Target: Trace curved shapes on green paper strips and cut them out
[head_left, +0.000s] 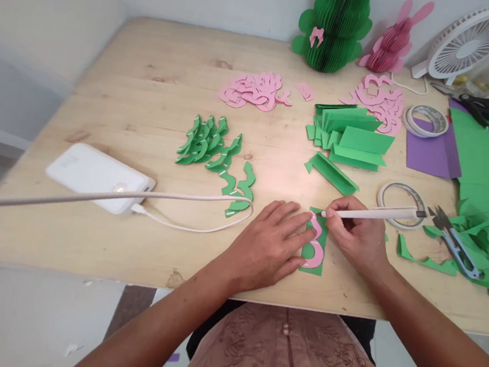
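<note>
A pink curvy paper cutout [315, 254] lies flat on a small green paper rectangle [317, 269] near the table's front edge. My left hand [271, 244] rests flat with fingers spread, its fingertips pressing on the left side of the cutout. In my right hand [358, 235] is a white pen [373, 213], pinched near its point. The pen's tip touches the top of the green rectangle, beside the cutout's upper end. Left of my hands lie several wavy green cutouts [205, 139]. Folded green paper strips [356, 139] lie beyond them to the right.
A white power bank [98, 176] with a cable [195, 198] lies left. Pink cutouts [253, 90], tape rolls [426, 120], black scissors [487, 109], blue-handled scissors [458, 247] and green scraps [488, 253] lie around. A green paper tree [339, 28], pink paper rabbit [387, 47] and fan [467, 46] stand behind.
</note>
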A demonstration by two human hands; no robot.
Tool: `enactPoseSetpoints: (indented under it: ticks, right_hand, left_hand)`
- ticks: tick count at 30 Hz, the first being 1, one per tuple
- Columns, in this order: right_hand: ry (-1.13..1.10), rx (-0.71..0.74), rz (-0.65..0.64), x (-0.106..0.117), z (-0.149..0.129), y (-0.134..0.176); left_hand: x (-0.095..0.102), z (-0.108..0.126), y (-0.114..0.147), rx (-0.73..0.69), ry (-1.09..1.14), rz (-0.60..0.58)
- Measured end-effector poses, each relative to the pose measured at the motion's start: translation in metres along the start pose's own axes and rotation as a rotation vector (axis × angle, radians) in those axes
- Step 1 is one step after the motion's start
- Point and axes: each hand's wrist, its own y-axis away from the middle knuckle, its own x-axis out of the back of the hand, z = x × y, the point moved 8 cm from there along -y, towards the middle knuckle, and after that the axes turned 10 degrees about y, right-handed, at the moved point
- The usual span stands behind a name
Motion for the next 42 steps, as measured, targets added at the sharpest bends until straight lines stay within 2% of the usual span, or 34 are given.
enactPoseSetpoints:
  ticks: [42]
  right_hand:
    - [0.013, 0.057, 0.033, 0.0033, -0.0043, 0.0003]
  left_hand:
    - [-0.0008, -0.0006, 0.0002, -0.005, -0.003, 0.001]
